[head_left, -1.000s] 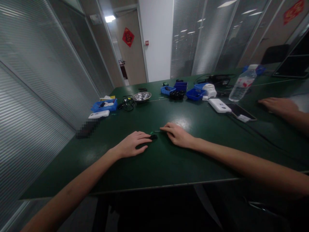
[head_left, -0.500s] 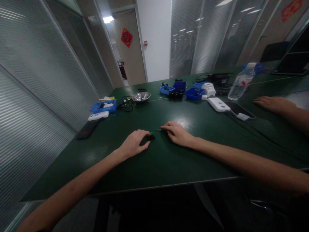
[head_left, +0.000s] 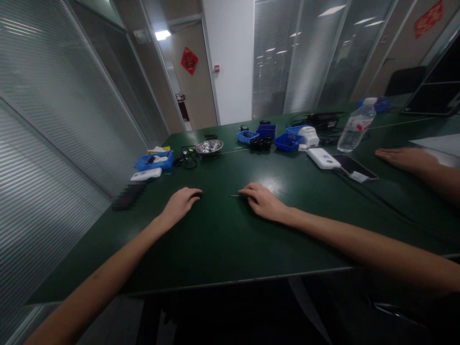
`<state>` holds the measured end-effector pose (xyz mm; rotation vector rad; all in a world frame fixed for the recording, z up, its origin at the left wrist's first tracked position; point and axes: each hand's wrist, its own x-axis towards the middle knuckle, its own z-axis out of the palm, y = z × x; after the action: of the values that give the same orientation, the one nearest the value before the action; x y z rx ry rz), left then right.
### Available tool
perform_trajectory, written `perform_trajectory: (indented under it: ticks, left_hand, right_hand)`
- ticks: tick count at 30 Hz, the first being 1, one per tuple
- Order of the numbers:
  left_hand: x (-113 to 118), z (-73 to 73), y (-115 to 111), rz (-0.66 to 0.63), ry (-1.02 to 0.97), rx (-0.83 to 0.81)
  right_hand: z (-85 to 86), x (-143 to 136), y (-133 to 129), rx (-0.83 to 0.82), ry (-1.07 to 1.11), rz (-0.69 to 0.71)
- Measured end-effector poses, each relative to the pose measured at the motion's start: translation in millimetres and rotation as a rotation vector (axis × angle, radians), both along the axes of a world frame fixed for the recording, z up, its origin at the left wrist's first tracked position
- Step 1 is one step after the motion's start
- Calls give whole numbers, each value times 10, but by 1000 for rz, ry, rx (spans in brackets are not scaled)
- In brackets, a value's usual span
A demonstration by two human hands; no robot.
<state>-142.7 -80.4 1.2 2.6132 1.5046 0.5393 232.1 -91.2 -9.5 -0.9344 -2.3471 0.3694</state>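
Note:
My left hand rests low over the green table, thumb and fingers closed on a small black object. Most of that object is hidden by the fingers, so its kind cannot be made out. To the right, my right hand lies on the table with its fingers together around a slim tool. Only the tool's thin metal shaft shows, pointing left toward my left hand; its handle is covered. A gap of bare tabletop separates the shaft's tip from the black object.
Farther back are a metal bowl with small parts, a blue tray, a black cable and blue bins. At right are a white power bank, a phone, a water bottle and another person's hand.
My left hand has moved left, carrying the small black object away from the tool's tip. My right hand has stayed nearly in place with the slim tool.

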Motion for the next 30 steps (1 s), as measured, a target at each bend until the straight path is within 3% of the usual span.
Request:
perform_trajectory:
  ticks: [5,9,14,21,30]
  left_hand:
    - [-728,90,246,316,113,-69]
    - [-1017,112,307,489,84,-113]
    - [-978,80,292,617,139,-87]
    - [-885,65,276,631,183,-77]
    - [-900,248,209,782,69,47]
  right_hand:
    - [32,-7,-23,-17,-6,-9]
    - [71,-14,-52,-42,-12,-21]
    - [72,-18,-56,-37,-9,-9]
    - [47,-17,-32,-37,-30,-12]
    - [27,1,-13,-35,-35,-1]
